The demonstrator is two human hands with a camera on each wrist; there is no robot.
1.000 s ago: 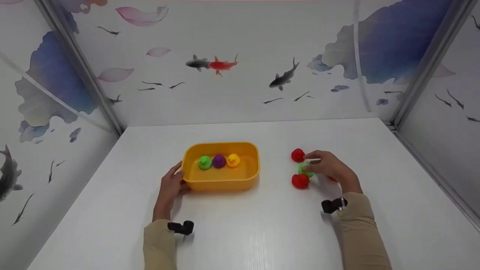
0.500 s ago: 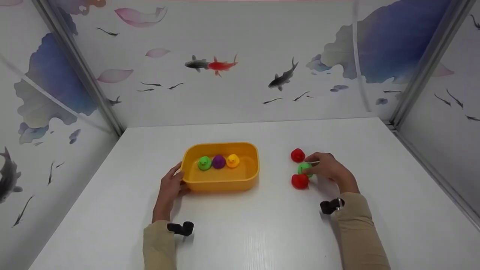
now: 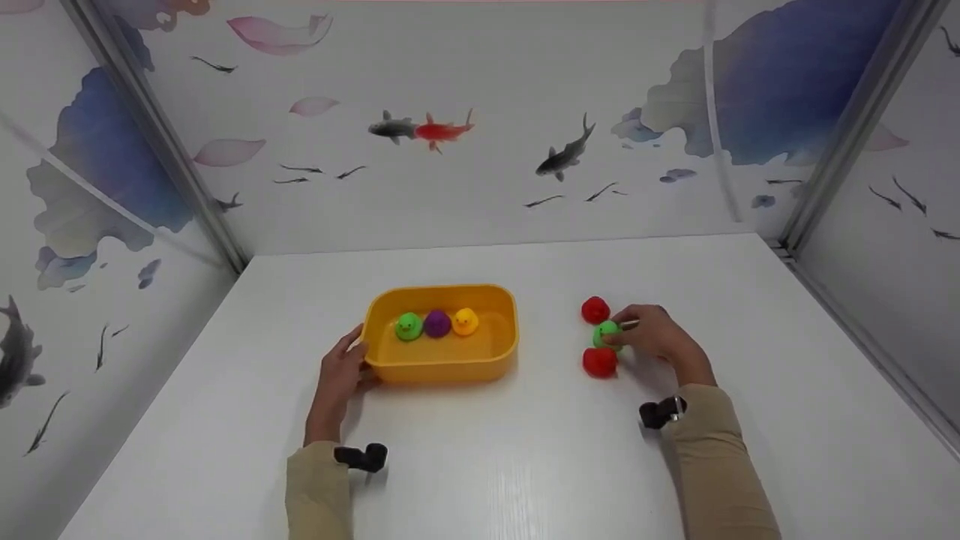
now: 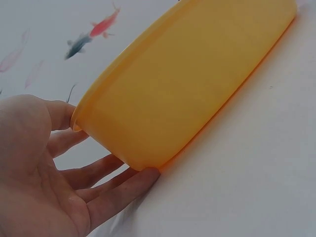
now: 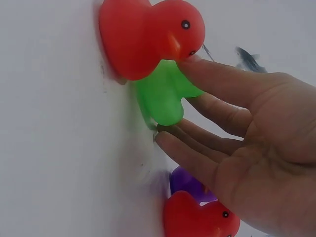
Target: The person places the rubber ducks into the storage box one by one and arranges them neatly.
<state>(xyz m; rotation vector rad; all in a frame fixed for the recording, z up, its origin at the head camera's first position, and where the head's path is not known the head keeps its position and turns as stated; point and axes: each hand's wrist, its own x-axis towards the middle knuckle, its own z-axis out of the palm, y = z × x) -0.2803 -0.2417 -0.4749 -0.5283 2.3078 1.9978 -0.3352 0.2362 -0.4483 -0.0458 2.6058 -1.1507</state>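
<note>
Resting left hand (image 3: 341, 375), fingers straight, against left end of tub (image 3: 450, 360), mid-table, holding green, purple, yellow ducks. Pinching green duck (image 3: 606, 331) with right hand (image 3: 654, 336) toward right edge, between two red ducks (image 3: 595, 309).

Both forearms are covered by long beige sleeves, the left sleeve (image 3: 319, 491) and the right sleeve (image 3: 724, 469) ending at the wrists. A small black camera mount is strapped at each wrist, the left mount (image 3: 362, 456) and the right mount (image 3: 660, 412), the latter showing a small silvery part. The left hand (image 3: 341, 375) and the right hand (image 3: 656, 337) are left bare, without gloves or rings.
</note>
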